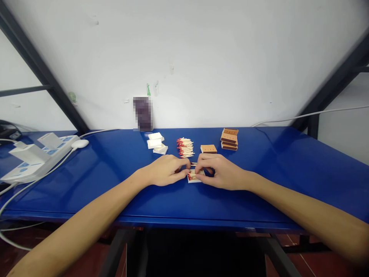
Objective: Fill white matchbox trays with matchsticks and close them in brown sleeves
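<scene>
A small white matchbox tray (196,181) lies on the blue table between my hands, with red-tipped matches (192,176) in it. My left hand (167,170) is at the tray's left end, thumb and forefinger curled in against its upper left corner. From the other side, my right hand (221,172) reaches over the tray, its thumb and forefinger pinched together on matches there; the fingers hide part of them. Just behind the tray lie a few loose matches (193,164). Farther back is a heap of red-headed matches (185,147).
White empty trays (155,144) are piled behind my left hand. One orange matchbox sleeve (208,149) lies behind my right hand, and more sleeves (229,139) are stacked farther right. A power strip (40,161) with cables is at the left. A white wall (201,77) stands behind.
</scene>
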`<state>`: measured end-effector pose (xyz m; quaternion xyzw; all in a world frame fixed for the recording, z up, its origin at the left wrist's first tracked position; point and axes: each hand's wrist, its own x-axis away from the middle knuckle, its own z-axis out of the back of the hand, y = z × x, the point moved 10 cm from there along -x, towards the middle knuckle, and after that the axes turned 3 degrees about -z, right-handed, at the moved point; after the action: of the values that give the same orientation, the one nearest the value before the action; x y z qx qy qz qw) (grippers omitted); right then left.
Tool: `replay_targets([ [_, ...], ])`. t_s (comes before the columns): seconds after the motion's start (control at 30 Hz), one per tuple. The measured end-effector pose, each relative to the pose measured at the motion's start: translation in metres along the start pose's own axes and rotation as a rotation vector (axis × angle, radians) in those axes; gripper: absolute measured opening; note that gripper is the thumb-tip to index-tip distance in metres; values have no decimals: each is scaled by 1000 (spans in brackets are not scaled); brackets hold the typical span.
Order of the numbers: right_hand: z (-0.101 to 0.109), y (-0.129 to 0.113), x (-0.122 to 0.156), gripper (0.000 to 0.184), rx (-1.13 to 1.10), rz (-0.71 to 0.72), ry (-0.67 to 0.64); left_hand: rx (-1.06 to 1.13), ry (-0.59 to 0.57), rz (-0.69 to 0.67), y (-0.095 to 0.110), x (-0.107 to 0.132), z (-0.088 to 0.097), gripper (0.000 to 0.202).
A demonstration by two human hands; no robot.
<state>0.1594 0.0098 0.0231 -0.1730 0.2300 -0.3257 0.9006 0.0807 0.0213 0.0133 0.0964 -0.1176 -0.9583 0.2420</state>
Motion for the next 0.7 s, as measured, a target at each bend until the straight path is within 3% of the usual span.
replay_targets([
  [0.7, 2, 1, 2, 10, -45, 23, 18, 0, 13, 35, -3, -2, -1, 32],
])
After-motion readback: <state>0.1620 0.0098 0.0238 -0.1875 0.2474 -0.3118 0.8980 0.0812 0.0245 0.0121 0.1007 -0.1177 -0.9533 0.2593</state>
